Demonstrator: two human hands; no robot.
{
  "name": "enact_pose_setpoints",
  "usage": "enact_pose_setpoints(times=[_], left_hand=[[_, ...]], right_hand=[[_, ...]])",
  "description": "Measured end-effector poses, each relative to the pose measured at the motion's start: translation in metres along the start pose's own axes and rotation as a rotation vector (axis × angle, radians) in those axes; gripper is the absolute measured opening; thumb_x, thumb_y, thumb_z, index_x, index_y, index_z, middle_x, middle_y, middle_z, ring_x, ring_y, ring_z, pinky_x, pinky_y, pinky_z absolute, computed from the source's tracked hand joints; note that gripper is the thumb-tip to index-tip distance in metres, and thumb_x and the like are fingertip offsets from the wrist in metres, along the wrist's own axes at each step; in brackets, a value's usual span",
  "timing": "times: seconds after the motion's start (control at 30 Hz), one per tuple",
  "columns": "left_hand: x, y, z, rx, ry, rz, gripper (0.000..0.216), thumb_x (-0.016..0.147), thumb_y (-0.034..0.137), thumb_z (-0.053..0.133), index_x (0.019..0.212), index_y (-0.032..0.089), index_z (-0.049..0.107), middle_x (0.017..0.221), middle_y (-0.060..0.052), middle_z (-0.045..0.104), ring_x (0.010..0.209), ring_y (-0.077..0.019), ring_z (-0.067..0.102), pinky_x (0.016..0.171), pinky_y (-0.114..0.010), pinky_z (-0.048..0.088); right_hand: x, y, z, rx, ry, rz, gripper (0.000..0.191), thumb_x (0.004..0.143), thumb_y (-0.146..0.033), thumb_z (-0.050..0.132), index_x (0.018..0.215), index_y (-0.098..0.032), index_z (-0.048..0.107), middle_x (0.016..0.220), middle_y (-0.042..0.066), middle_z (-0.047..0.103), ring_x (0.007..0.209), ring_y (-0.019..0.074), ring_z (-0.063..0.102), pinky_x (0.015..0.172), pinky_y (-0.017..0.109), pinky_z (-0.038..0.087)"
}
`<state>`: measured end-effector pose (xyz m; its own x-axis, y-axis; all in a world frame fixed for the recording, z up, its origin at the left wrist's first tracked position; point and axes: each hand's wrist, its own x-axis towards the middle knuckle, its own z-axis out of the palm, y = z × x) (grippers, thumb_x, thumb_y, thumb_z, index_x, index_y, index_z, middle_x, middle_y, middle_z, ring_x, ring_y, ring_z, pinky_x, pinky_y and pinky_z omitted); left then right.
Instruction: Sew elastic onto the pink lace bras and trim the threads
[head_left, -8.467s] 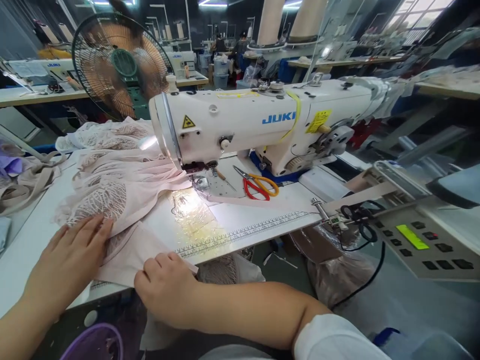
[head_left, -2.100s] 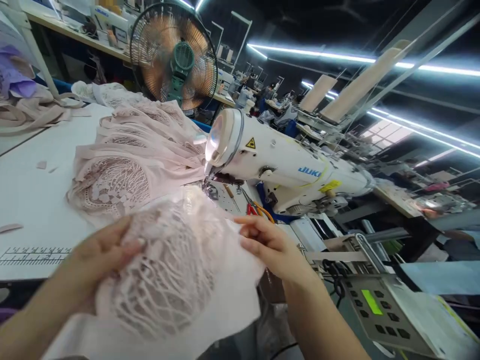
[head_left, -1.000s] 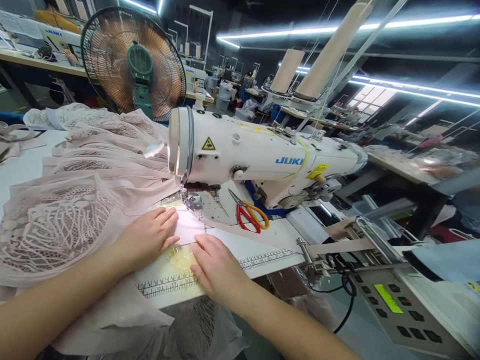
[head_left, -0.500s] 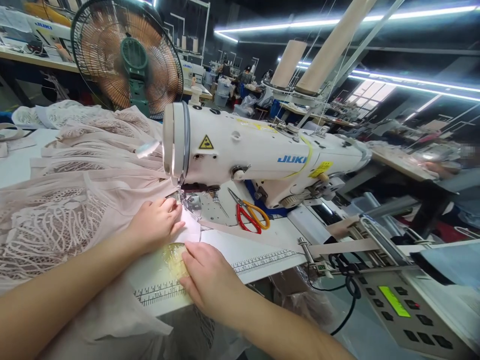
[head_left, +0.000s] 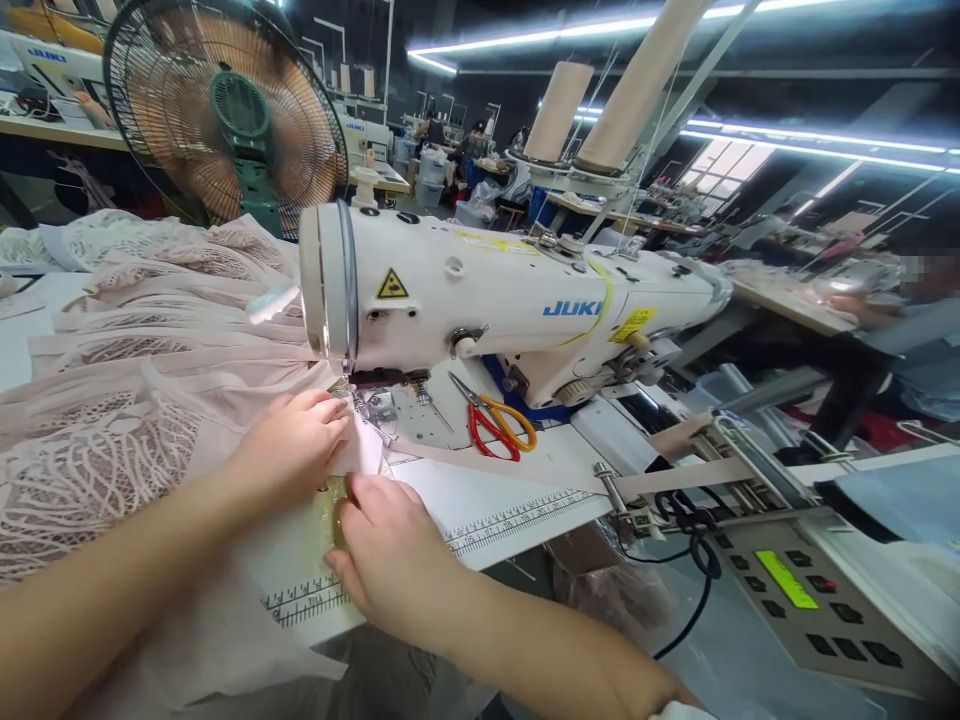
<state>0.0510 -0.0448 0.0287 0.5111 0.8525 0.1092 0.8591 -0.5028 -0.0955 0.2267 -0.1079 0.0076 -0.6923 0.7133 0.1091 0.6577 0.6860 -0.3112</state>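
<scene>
- Clearly, I can read "JUKI" in blue on the white sewing mach. (head_left: 487, 290) in front of me; same brand shows on the bg mach. (head_left: 64, 65) far L, beyond the fan (head_left: 240, 103).
- Yellow warning triangle (head_left: 392, 284) near the head end; yellow label (head_left: 632, 325) by the handwheel side, txt too small for me to read.
- Printed scale (head_left: 517, 520) along the table's near edge; nos. too blurred to trust.
- Ctrl panel (head_left: 757, 600) at R has a lit green display (head_left: 786, 579); can't make out any chars.
- Pale pink fabric (head_left: 365, 447): small flat piece at the needle area, its near end toward me, b/w L hand's fingertips & R hand's.
- L hand (head_left: 296, 440): fingers together, bent over the fabric's L side, close to the needle; can't tell if they pinch or just press.
- R hand (head_left: 390, 540): fingertips at the fabric's near edge, thumb lower & apart from the forefinger; can't tell if anything's pinched.
- Lace fabric (head_left: 97, 450) heaped L of the mach., partly behind my L forearm; red/orange-handled scissors (head_left: 478, 404) lie R of the needle, well clear of both hands.
</scene>
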Motion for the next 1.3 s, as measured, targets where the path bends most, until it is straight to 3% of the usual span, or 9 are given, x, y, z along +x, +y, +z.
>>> enact_pose_setpoints(times=[0.1, 0.2, 0.3, 0.53, 0.83, 1.3], left_hand=[[-0.020, 0.016, -0.001, -0.007, 0.013, 0.050, 0.039, 0.086, 0.012, 0.037, 0.099, 0.015, 0.073, 0.121, -0.013, 0.069, 0.096, -0.0294, 0.068, 0.077, -0.043, 0.055], [-0.040, 0.025, 0.010, -0.102, -0.008, 0.005, 0.047, 0.082, 0.011, 0.041, 0.122, 0.013, 0.065, 0.129, -0.013, 0.066, 0.092, -0.0254, 0.071, 0.069, -0.036, 0.058], [-0.049, 0.021, 0.019, -0.150, -0.015, 0.005, 0.048, 0.085, 0.015, 0.045, 0.131, 0.013, 0.060, 0.133, -0.011, 0.064, 0.102, -0.0261, 0.068, 0.080, -0.037, 0.059], [-0.043, -0.003, 0.015, -0.104, 0.072, 0.252, 0.042, 0.088, 0.016, 0.046, 0.125, 0.011, 0.065, 0.128, -0.012, 0.067, 0.115, -0.0305, 0.060, 0.095, -0.043, 0.053], [-0.040, -0.034, 0.036, -0.147, 0.073, 0.214, 0.045, 0.094, 0.016, 0.035, 0.127, 0.019, 0.064, 0.133, -0.007, 0.064, 0.124, -0.0271, 0.057, 0.099, -0.038, 0.052], [-0.013, -0.058, 0.031, -0.130, 0.041, 0.162, 0.049, 0.095, 0.025, 0.028, 0.118, 0.016, 0.070, 0.129, -0.012, 0.067, 0.126, -0.0299, 0.057, 0.103, -0.044, 0.050]], right_hand=[[0.009, -0.004, 0.000, 0.009, 0.001, 0.013, 0.039, 0.088, -0.035, 0.062, 0.113, -0.006, 0.065, 0.120, 0.020, 0.062, 0.104, 0.0328, 0.056, 0.089, 0.049, 0.050], [0.014, -0.005, 0.004, 0.035, 0.044, -0.006, 0.043, 0.089, -0.033, 0.061, 0.122, -0.006, 0.062, 0.116, 0.020, 0.063, 0.105, 0.0326, 0.056, 0.089, 0.048, 0.050], [0.013, -0.004, 0.006, 0.031, 0.062, -0.034, 0.041, 0.087, -0.034, 0.063, 0.116, -0.004, 0.065, 0.114, 0.021, 0.064, 0.111, 0.0326, 0.055, 0.095, 0.047, 0.047], [0.010, 0.003, 0.004, 0.028, 0.054, -0.073, 0.038, 0.085, -0.036, 0.067, 0.107, -0.006, 0.066, 0.114, 0.017, 0.064, 0.114, 0.0308, 0.055, 0.098, 0.043, 0.047], [0.003, 0.019, 0.011, 0.066, 0.094, -0.151, 0.040, 0.087, -0.036, 0.064, 0.115, -0.008, 0.064, 0.138, 0.018, 0.055, 0.125, 0.0306, 0.051, 0.106, 0.042, 0.043], [0.003, 0.021, 0.015, 0.063, 0.160, -0.159, 0.032, 0.087, -0.035, 0.062, 0.108, -0.010, 0.065, 0.132, 0.017, 0.060, 0.122, 0.0300, 0.053, 0.101, 0.041, 0.045]])
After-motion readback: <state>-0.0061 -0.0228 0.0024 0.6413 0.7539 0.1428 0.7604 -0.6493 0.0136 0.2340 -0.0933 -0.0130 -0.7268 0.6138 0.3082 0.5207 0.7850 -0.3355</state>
